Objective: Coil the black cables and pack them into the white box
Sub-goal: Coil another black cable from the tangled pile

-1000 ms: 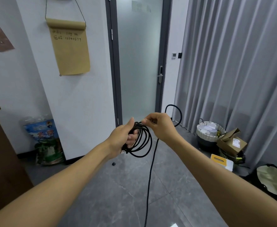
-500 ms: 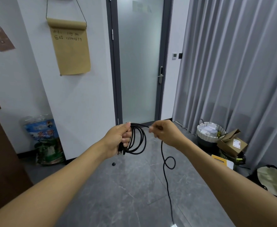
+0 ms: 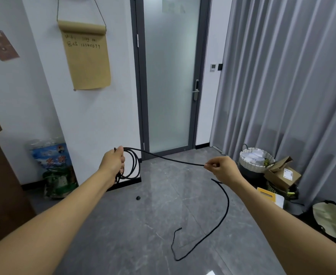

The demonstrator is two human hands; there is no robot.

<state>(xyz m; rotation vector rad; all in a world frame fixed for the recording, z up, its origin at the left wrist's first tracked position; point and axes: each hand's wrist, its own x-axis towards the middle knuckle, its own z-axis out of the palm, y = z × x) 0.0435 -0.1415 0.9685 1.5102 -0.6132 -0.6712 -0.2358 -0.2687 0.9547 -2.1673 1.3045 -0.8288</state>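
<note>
While the left hand [image 3: 114,162] curls its fingers round a bundle of finished loops [image 3: 132,165], the right hand [image 3: 223,168] pinches the black cable [image 3: 175,160] between thumb and fingertips, out to the right and well apart from the left. The stretch of cable between the two hands runs nearly straight, sagging only a little, which looks like a way of measuring out the next turn: one arm's spread of cable becomes one loop of the same size as those already hanging below the left fist. The loops dangle from that fist, gathered at the top so they cannot slip apart.

Below and behind the right hand the free tail [image 3: 222,211] drops away, curves down across the grey floor [image 3: 143,225] and ends in a loose hook nearer the person than either hand. By the look of it, only this tail and the stretched span remain to be wound, so the coiling of this cable seems well along. The end of the tail is thin and I cannot tell what plug it carries.

The white box is not clearly in view; a pale corner at the bottom edge, below the right arm, may be it. Beyond the right hand stand a woven basket [image 3: 256,158] and a cardboard box [image 3: 282,174] against the curtain [image 3: 292,76].
</note>
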